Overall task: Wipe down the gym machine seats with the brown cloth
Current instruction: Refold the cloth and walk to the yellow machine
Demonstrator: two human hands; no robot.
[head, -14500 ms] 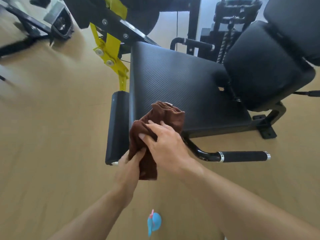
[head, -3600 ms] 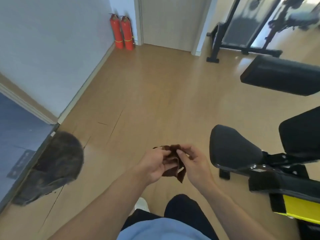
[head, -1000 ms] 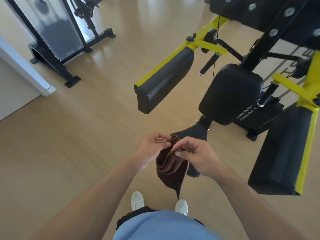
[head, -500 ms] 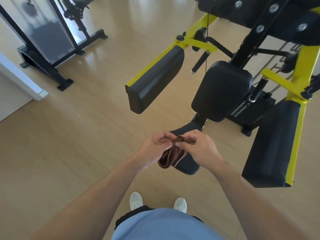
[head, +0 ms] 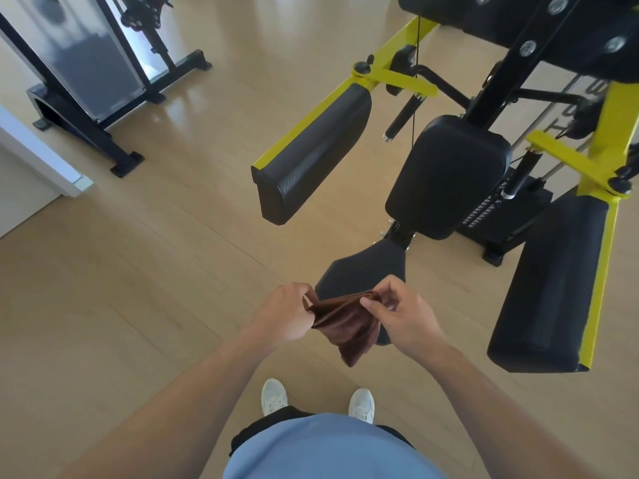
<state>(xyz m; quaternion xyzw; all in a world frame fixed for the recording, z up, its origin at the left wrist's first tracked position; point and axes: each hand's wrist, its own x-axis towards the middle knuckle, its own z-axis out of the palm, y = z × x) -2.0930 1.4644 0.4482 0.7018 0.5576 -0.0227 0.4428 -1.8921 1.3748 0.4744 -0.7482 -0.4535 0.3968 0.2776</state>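
The brown cloth (head: 347,323) is stretched between both hands in front of my waist, with one corner hanging down. My left hand (head: 283,314) grips its left edge. My right hand (head: 403,314) pinches its right edge between thumb and fingers. Just beyond and below the hands is the small black seat (head: 363,267) of a yellow-and-black gym machine; the cloth and hands hide its near end. A black back pad (head: 449,174) stands behind the seat.
Two long black arm pads flank the seat, the left arm pad (head: 311,157) and the right arm pad (head: 549,281), both on yellow frame bars. Another black machine frame (head: 90,77) stands at the far left by a white wall corner (head: 45,157). Bare wooden floor lies to the left.
My hands have pulled apart and spread the bunched cloth out between them. The view has shifted slightly, with the seat now just beyond my hands.
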